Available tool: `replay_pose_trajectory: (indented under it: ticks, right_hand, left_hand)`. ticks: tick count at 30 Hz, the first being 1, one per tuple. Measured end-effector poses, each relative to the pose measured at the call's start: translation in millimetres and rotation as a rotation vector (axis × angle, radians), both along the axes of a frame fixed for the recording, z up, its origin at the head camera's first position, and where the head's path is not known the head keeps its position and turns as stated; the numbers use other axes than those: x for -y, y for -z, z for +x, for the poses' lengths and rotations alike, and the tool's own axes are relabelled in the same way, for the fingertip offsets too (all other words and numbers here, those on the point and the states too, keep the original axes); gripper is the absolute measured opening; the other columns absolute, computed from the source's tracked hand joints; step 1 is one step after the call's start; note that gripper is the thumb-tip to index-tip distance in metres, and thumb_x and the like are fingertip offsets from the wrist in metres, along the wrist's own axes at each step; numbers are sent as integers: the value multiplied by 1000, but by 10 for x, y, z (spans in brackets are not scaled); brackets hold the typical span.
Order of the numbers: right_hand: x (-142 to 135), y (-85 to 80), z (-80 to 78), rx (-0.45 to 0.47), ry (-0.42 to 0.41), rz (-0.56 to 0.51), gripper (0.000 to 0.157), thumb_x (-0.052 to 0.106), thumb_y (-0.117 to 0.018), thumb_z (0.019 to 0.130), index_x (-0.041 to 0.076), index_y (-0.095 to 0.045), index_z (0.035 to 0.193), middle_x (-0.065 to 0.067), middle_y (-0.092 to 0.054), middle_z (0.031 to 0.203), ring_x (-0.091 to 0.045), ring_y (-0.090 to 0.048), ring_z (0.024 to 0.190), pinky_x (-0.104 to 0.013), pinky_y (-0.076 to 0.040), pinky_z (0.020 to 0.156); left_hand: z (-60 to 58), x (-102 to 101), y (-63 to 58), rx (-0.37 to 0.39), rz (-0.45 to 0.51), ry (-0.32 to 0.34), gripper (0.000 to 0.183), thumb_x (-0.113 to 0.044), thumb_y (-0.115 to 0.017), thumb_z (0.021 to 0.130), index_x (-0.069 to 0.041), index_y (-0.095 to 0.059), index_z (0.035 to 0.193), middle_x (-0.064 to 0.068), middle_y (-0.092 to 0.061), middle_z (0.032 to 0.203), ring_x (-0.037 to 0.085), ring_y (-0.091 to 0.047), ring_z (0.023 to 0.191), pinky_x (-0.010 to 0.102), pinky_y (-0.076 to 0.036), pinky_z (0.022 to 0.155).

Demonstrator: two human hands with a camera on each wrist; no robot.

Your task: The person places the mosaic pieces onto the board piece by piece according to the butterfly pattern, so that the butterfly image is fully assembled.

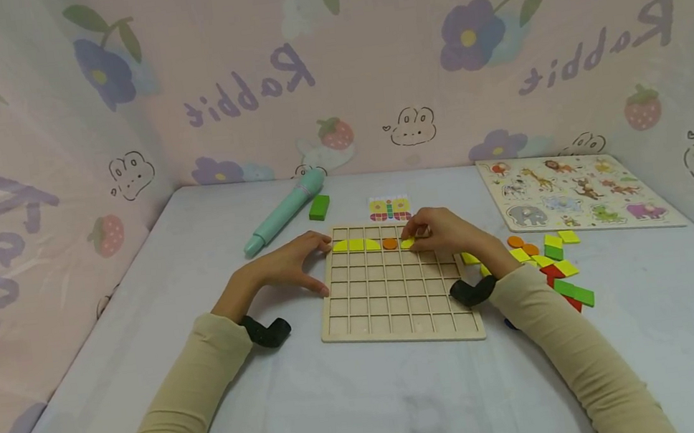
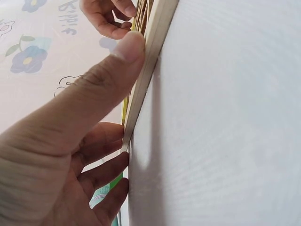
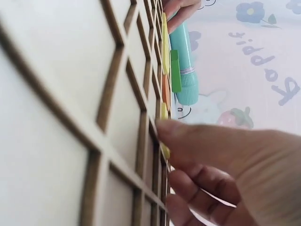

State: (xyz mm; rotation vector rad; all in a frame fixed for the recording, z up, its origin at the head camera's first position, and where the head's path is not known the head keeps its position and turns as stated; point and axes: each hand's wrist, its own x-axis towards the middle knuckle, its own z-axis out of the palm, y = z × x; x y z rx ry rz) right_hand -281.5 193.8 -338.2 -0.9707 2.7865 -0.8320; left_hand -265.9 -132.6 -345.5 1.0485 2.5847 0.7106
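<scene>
A wooden grid board point(image 1: 377, 306) lies flat on the table, its squares edged by raised strips. Along its upper row sit a yellow square point(image 1: 355, 245) between two yellow pieces with curved sides, then an orange disc point(image 1: 390, 244). My right hand point(image 1: 443, 231) pinches a small yellow piece point(image 1: 407, 244) beside the disc, low over the same row; the thumb hides part of that piece in the right wrist view. At the board's left edge rests my left hand point(image 1: 288, 263), thumb and fingertips spread along the rim point(image 2: 149, 56) and holding no piece.
Behind the board lie a butterfly pattern card point(image 1: 389, 208), a green block point(image 1: 319, 207) and a mint-coloured tube point(image 1: 284, 213). Right of the board, loose yellow, orange, red and green pieces point(image 1: 574, 292) are scattered near my forearm. An animal puzzle board point(image 1: 571, 192) lies at the back right.
</scene>
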Motion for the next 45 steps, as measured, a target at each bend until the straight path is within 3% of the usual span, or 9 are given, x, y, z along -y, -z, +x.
replay_pose_trajectory:
  ticks: [18, 24, 34, 38, 45]
  right_hand:
    - [-96, -19, 2, 12, -30, -1, 23, 10, -69, 83, 4, -66, 106, -8, -62, 100, -21, -56, 89, -37, -51, 77]
    - [-274, -146, 60, -7, 26, -3, 25, 12, -68, 84, 5, -64, 108, -9, -63, 101, -22, -57, 90, -38, -51, 76]
    - [-659, -243, 233, 32, 78, 105, 25, 17, -73, 81, 6, -66, 102, -3, -64, 96, -22, -55, 90, -38, -50, 78]
    - [-753, -225, 299, 85, 93, 150, 28, 20, -75, 79, 7, -67, 103, -1, -64, 97, -20, -54, 91, -38, -49, 81]
    - [-854, -128, 327, 93, 50, 157, 29, 23, -76, 78, 8, -68, 101, 1, -65, 94, -16, -58, 86, -35, -51, 79]
  left_hand:
    - [3, -4, 4, -4, 4, 2, 76, -39, -81, 69, -5, -47, 128, 10, -37, 143, 24, -28, 135, 39, -21, 113]
    - [3, -13, 4, -4, 6, 2, 77, -40, -81, 69, -5, -47, 128, 10, -36, 143, 25, -28, 136, 39, -21, 113]
    - [4, 6, -29, -5, 3, 1, 77, -39, -81, 68, -4, -47, 128, 11, -36, 143, 25, -28, 135, 40, -22, 113]
    - [1, 6, -26, -1, 6, 5, 78, -39, -81, 68, -4, -46, 128, 11, -36, 143, 25, -28, 135, 40, -21, 113]
    - [6, -1, -11, 3, 6, 2, 78, -39, -81, 68, -4, -47, 129, 11, -36, 143, 25, -27, 136, 39, -21, 114]
